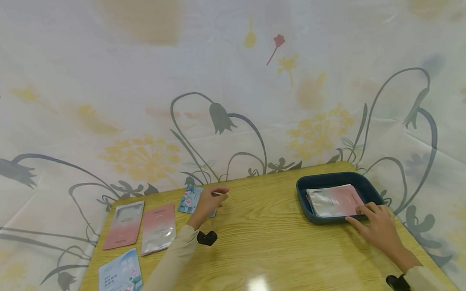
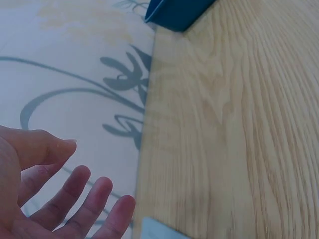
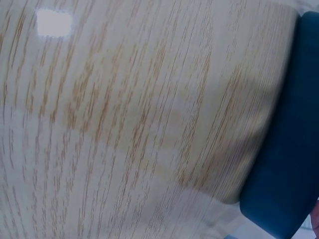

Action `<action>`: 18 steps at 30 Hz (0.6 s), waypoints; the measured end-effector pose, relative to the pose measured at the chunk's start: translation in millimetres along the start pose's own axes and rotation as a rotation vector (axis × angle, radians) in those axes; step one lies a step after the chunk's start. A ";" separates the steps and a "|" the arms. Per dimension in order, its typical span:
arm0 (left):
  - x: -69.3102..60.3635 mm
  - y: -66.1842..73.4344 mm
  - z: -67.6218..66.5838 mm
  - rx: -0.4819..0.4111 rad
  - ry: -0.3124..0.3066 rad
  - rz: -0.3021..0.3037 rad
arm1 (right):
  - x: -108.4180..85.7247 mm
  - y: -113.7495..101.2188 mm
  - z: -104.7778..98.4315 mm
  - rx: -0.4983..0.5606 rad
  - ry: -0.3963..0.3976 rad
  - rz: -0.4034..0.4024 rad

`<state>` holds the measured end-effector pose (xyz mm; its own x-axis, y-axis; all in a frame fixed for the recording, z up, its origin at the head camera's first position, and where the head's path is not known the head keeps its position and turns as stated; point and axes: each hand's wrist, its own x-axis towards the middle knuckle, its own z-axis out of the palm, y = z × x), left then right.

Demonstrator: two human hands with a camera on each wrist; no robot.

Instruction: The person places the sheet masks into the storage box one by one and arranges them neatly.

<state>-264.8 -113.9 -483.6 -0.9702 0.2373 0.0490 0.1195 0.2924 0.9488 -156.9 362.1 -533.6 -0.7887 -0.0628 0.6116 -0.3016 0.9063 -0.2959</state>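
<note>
The silver-and-pink packets [image 1: 334,201] lie stacked in the dark blue tray [image 1: 330,179], close to its left and near walls, with more room along the tray's right and far sides. The right hand [image 1: 380,230] is at the tray's near right part, fingers bent over the rim by the top packet's near right corner and thumb by the near wall; whether they pinch the rim or only rest there, I cannot tell. The tray stands at the far right of the wooden table [image 1: 259,230], just inside the right edge. A broad stretch of wood runs from its left wall to the left hand [image 1: 208,206], which holds nothing, its fingers loosely curved and parted from the thumb, over the right part of a blue floral packet [image 1: 188,199]. That packet lies near the table's far edge. Farther left, a pink packet [image 1: 159,229] and a second pink-and-silver packet [image 1: 124,225] lie side by side, a narrow gap between them, the second near the left edge. A light blue packet [image 1: 120,275] lies nearest, partly behind the left sleeve [image 1: 169,259]. Patterned cloth [image 1: 253,76] rises beyond the far edge.
</note>
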 end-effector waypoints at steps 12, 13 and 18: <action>-11.5 -15.7 -37.4 -0.007 0.111 -0.085 | -1.2 -1.2 -0.4 0.008 -0.004 0.019; -12.6 -16.2 -40.5 -0.013 0.112 -0.086 | -1.0 -1.4 -0.7 0.009 -0.003 0.019; -16.8 -23.3 -56.0 0.017 0.154 -0.097 | -1.1 -2.2 -1.1 0.011 -0.010 0.021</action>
<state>-263.1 -176.6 -489.1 -0.9980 0.0630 0.0056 0.0257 0.3231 0.9460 -154.8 360.6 -532.8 -0.8000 -0.0477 0.5981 -0.2909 0.9027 -0.3171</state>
